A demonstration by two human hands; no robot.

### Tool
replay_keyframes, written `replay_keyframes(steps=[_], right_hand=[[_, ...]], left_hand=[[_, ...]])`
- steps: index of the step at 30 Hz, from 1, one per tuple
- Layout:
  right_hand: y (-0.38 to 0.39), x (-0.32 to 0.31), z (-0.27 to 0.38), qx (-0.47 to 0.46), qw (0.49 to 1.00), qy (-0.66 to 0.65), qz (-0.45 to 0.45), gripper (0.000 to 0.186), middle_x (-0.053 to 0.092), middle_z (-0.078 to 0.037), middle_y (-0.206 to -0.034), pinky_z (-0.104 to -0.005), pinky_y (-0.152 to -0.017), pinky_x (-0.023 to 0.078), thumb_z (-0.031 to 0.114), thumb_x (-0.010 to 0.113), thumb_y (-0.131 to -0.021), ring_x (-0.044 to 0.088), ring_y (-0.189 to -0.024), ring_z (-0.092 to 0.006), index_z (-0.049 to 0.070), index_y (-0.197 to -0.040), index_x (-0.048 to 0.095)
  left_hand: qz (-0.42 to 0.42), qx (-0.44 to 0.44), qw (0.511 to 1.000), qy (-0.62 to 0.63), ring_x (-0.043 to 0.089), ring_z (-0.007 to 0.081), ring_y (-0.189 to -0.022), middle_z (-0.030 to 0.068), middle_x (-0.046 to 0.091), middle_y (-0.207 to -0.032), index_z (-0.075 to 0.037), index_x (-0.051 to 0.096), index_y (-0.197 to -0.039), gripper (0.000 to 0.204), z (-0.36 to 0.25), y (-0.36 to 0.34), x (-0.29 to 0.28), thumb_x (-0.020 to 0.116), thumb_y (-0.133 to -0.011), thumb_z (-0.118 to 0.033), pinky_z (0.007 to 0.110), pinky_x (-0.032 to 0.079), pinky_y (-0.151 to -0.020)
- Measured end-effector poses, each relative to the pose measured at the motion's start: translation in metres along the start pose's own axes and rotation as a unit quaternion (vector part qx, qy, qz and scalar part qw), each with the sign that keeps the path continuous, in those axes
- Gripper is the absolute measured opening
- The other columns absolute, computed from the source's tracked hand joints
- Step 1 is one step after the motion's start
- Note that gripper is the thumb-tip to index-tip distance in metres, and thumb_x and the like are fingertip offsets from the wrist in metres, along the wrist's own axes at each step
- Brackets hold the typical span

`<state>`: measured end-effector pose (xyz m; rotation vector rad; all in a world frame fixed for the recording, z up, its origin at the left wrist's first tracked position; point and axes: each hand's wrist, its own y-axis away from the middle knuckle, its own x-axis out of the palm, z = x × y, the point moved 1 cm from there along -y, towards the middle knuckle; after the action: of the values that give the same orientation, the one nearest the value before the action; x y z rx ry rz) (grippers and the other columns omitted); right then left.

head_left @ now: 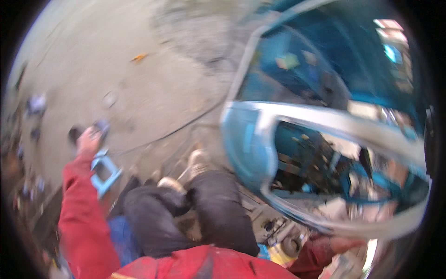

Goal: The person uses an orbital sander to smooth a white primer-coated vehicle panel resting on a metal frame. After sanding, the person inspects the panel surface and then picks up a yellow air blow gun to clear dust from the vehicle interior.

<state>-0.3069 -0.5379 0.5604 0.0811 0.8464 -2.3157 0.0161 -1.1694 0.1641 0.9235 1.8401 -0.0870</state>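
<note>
My left hand (pixel 89 139) reaches out to the left in a red sleeve. Its fingers look closed around a blurred thing, dark on one side and bluish purple (pixel 102 125) on the other; its kind is not clear. Just below the hand is a light blue open frame (pixel 109 174). My right hand (pixel 344 244) is low at the right, under the white lower edge of a large blue metal shell (pixel 246 139). Blur and the dim light there leave its fingers unclear.
A dark cable (pixel 179 129) crosses the grey ground from near my left hand toward the shell. An orange scrap (pixel 139 57) lies farther off. Small parts and a yellow thing (pixel 279 255) lie near my right arm. My legs (pixel 186 209) are bent below me.
</note>
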Motion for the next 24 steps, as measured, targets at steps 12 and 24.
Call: replay_keyframes(steps=[12, 24], right_hand=[[0.036, 0.012, 0.022, -0.001, 0.997, -0.025, 0.07, 0.091, 0.051, -0.017, -0.111, -0.0323, -0.058, 0.057, 0.055, 0.069, -0.081, 0.061, -0.078, -0.022, -0.006, -0.138, 0.031], [0.041, 0.023, 0.029, 0.046, 0.996, -0.069, -0.016, 0.065, 0.06, -0.018, -0.097, -0.0308, -0.051, 0.054, 0.05, 0.043, -0.097, 0.063, -0.062, -0.0227, -0.006, -0.13, 0.042]], left_hand=[[-0.145, 0.288, 0.946, -0.043, 0.063, 0.0259, -0.081, 0.0147, 0.063, -0.084, 0.0, 0.058, -0.096, 0.015, -0.034, -0.346, -0.051, 0.06, -0.088, -0.012, 0.036, 0.05, -0.076], [-0.109, 0.236, 0.964, -0.052, 0.058, 0.0311, -0.068, 0.0176, 0.057, -0.073, 0.0, 0.056, -0.085, 0.013, -0.035, -0.368, 0.018, 0.06, -0.085, -0.012, 0.041, 0.047, -0.063]])
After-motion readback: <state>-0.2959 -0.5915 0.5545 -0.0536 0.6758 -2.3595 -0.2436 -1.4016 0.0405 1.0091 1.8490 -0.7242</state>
